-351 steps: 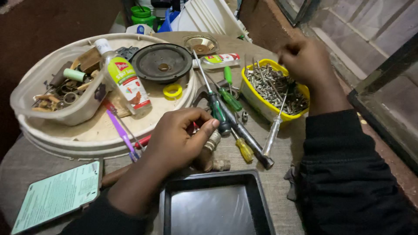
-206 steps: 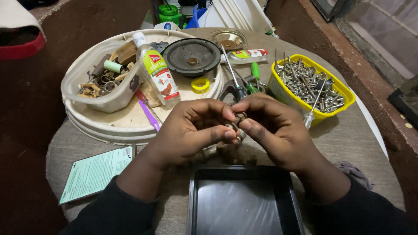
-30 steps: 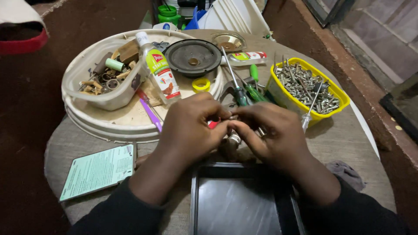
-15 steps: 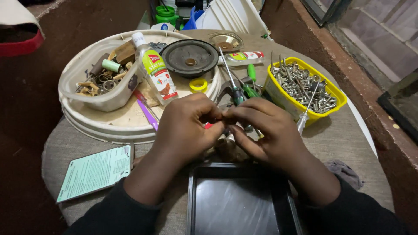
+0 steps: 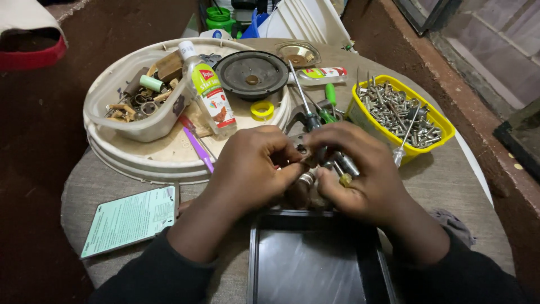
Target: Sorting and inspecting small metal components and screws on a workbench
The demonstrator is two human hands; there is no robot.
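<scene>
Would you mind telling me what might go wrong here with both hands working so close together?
The small metal part pinched between the left hand and right hand may slip and drop among the screwdrivers. A wrist swing might also tip the yellow tray of screws close beside the right hand.

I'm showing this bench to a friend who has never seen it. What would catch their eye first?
Probably the two hands, left hand and right hand, pinched together over a small metal part at the centre, just above a dark tablet. Next, the yellow tray of screws at right. Then the round white tray at left, holding a black speaker cone and a clear bottle.
</scene>
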